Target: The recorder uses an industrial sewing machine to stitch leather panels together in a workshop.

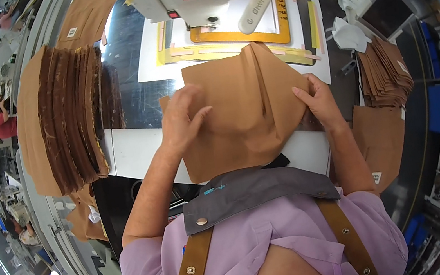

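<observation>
A brown fabric piece (pixel 230 130) with a raised fold down its middle spreads in front of me, over the near edge of the work surface. On its left part lies my left hand (pixel 185 117), slightly blurred, its thumb apart from the fingers. My right hand (pixel 318 101) grips the right edge, thumb on top and the fingers partly hidden behind the fabric. Just beyond the fabric, under a white sewing machine head (pixel 188 0), is an orange-yellow template frame (pixel 287 13).
A thick stack of brown fabric pieces (pixel 67 120) stands at the left. More brown pieces (pixel 384 73) are piled at the right, beside a dark screen (pixel 388 11). A white handheld-shaped device (pixel 255 11) hangs by the machine. A co-worker (pixel 0 122) is at far left.
</observation>
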`<action>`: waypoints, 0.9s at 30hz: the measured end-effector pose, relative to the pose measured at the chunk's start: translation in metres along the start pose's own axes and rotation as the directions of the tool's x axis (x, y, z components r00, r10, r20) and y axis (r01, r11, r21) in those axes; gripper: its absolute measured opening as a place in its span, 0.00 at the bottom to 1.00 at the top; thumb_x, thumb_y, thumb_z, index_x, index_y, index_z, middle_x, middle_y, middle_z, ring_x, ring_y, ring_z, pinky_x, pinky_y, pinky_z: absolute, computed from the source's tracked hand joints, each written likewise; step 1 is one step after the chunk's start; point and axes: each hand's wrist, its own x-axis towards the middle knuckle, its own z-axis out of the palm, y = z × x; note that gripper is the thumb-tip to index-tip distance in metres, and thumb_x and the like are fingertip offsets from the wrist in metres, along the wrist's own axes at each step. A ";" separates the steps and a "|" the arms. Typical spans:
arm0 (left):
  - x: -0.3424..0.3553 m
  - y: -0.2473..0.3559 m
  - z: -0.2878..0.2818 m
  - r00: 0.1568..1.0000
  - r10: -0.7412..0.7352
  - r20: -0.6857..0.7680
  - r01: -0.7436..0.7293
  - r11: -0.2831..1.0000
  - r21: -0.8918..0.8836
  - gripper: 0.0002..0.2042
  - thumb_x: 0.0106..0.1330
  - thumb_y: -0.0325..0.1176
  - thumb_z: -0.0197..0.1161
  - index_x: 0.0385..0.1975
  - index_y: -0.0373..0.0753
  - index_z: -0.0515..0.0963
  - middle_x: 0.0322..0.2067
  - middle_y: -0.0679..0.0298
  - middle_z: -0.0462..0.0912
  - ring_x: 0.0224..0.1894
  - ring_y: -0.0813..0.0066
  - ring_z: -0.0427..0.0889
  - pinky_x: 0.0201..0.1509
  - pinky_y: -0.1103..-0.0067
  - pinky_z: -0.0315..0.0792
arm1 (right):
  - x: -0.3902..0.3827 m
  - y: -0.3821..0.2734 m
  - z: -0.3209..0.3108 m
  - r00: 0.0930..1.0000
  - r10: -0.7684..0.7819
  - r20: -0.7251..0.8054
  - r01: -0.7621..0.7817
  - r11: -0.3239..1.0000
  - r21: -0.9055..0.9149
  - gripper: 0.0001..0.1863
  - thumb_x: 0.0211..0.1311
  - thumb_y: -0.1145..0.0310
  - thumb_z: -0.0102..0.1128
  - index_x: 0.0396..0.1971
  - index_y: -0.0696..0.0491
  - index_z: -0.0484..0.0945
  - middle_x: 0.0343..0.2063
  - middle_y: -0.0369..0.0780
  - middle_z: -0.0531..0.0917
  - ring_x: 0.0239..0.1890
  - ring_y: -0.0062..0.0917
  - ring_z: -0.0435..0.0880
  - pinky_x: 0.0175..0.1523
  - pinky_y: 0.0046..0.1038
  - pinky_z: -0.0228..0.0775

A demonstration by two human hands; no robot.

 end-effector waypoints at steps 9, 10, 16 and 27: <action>0.028 -0.011 0.005 0.957 0.173 -0.234 -0.026 0.852 0.523 0.26 0.57 0.38 0.80 0.52 0.37 0.78 0.62 0.54 0.76 0.60 0.63 0.76 0.60 0.70 0.71 | -0.079 -0.017 -0.102 0.977 0.023 -0.213 -0.135 0.837 -0.530 0.11 0.64 0.69 0.69 0.39 0.57 0.76 0.30 0.34 0.84 0.34 0.12 0.78 0.38 0.21 0.71; 0.033 0.001 0.006 0.959 0.182 -0.218 -0.041 0.849 0.526 0.26 0.57 0.38 0.80 0.52 0.37 0.78 0.62 0.54 0.76 0.60 0.63 0.76 0.60 0.70 0.71 | -0.075 -0.015 -0.103 0.948 -0.063 -0.312 -0.108 0.859 -0.501 0.14 0.62 0.67 0.71 0.42 0.56 0.77 0.31 0.38 0.86 0.35 0.17 0.82 0.41 0.23 0.73; 0.041 0.027 0.008 0.995 -0.044 -0.088 0.029 0.985 -0.170 0.11 0.62 0.27 0.74 0.42 0.36 0.82 0.34 0.67 0.87 0.35 0.82 0.84 0.41 0.82 0.77 | 0.002 -0.052 -0.019 0.775 -0.628 0.072 0.437 0.450 -0.778 0.26 0.58 0.62 0.72 0.55 0.54 0.79 0.51 0.42 0.85 0.54 0.37 0.84 0.67 0.43 0.67; 0.048 0.025 -0.040 0.996 -0.091 0.019 0.093 0.950 -0.298 0.13 0.68 0.30 0.71 0.48 0.31 0.81 0.41 0.63 0.88 0.42 0.80 0.85 0.47 0.82 0.78 | 0.083 -0.053 -0.027 0.812 -0.431 0.394 0.583 0.590 -0.558 0.13 0.55 0.64 0.71 0.32 0.59 0.84 0.25 0.44 0.83 0.32 0.36 0.84 0.51 0.36 0.77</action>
